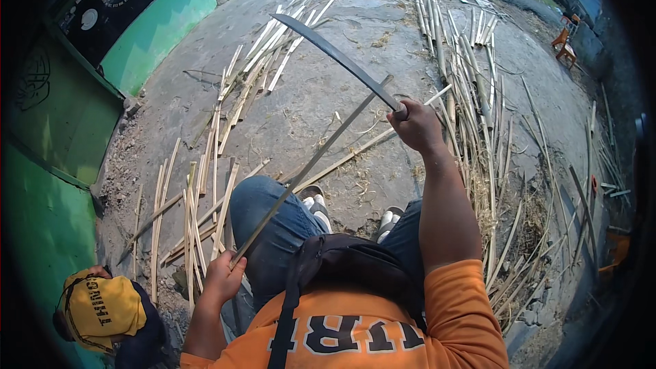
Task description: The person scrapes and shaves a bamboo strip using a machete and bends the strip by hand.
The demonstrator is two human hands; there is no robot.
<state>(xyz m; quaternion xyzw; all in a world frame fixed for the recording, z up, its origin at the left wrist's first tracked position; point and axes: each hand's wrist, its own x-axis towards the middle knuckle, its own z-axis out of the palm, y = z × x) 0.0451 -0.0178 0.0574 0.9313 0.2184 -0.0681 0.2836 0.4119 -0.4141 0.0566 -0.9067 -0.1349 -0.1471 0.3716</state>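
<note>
My right hand [417, 125] grips the handle of a long curved machete [335, 55], whose dark blade is raised and points up and to the left. My left hand [223, 277] holds the near end of a long thin bamboo strip [311, 164]. The strip slants up to the right across my left knee and meets the blade near my right hand. I sit in blue jeans and an orange shirt, with a black bag strap across my chest.
Split bamboo strips lie in piles on the concrete ground at left [205, 191], upper centre [280, 48] and right [471, 96]. A green wall [164, 20] runs along the left. A person in a yellow cap [101, 309] crouches at lower left. An orange chair [566, 39] stands far right.
</note>
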